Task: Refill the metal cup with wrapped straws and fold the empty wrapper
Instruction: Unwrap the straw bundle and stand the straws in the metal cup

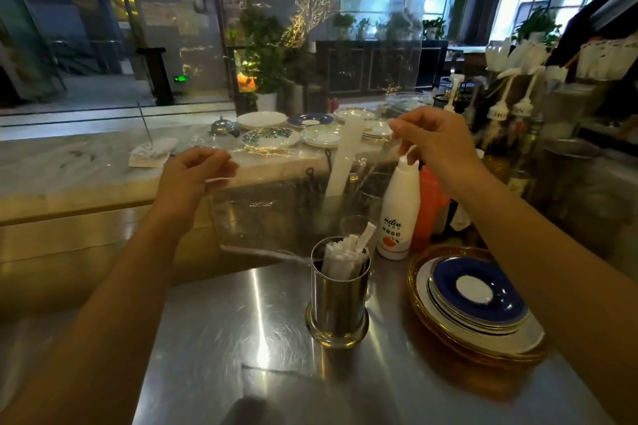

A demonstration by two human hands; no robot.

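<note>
Wrapper [269, 217]: clear plastic, empty as far as you can see through it, stretched in the air between your two hands above the steel counter [221, 328], just behind and above the metal cup.
Left hand [193, 172]: your fingers are curled and pinched on the wrapper's upper left corner, at a whitish edge strip.
Step in hand: the cup looks refilled, so you appear to be on the folding, with the wrapper spread flat and no crease visible.
Next move: it likely calls for you to bring the two held corners together while keeping the film taut, since thin plastic like this tends to slump and spring back.
Metal cup [340, 293]: it stands upright on the counter near your centre, holding a bunch of white wrapped straws [345, 252]; one straw leans out higher to the right.
White bottle [398, 214]: upright just behind the cup, close under your right hand.
Right hand [435, 141]: your fingers are closed in a pinch on the wrapper's upper right corner, held higher than your left.
Stacked plates [480, 304]: right of the cup, apart from it.
</note>
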